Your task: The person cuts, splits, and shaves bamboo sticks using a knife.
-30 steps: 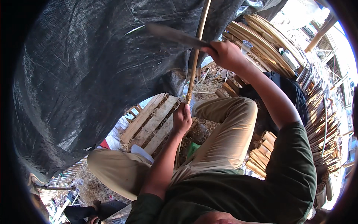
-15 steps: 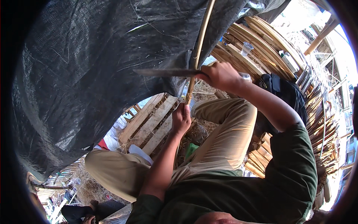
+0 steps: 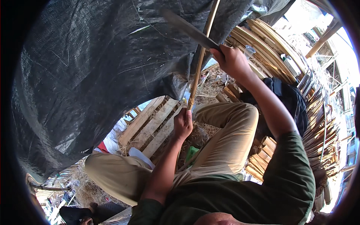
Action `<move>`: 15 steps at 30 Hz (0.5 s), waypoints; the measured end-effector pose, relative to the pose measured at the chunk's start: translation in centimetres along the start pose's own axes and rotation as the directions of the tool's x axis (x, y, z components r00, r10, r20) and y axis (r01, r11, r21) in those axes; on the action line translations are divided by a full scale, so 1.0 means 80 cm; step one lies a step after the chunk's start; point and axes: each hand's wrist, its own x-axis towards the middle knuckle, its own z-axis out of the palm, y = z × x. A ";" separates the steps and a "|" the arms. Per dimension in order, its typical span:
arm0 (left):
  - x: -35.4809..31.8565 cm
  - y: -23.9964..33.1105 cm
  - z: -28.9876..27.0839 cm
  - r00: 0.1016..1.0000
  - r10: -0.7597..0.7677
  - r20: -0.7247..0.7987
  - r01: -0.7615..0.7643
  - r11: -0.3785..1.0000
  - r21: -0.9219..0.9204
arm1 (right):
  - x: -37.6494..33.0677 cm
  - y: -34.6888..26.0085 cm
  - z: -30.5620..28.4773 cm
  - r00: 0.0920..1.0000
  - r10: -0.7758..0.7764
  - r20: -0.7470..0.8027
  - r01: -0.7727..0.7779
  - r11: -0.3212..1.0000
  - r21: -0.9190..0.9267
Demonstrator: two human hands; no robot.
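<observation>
Black tarp [image 3: 93,67], wooden slats [image 3: 154,123], stacked strips [image 3: 268,47], left hand [image 3: 183,123] clamped on stick [image 3: 197,76], right hand [image 3: 234,63] on knife [image 3: 189,30]

No readable lettering, numbers or signs from here. Clear cup [image 3: 249,51] far right, black bag [image 3: 295,103] right: any print too small.

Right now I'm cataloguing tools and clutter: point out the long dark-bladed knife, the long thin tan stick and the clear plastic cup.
Long dark-bladed knife [image 3: 189,30]: head view, middle of the blade.
Long thin tan stick [image 3: 197,74]: head view, shaft below the blade.
Clear plastic cup [image 3: 249,51]: head view, side wall.
</observation>
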 end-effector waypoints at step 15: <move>0.002 0.111 0.037 0.960 0.005 0.280 0.038 0.988 -0.147 | -0.078 -0.043 -0.090 0.915 0.386 0.114 -0.373 0.708 0.599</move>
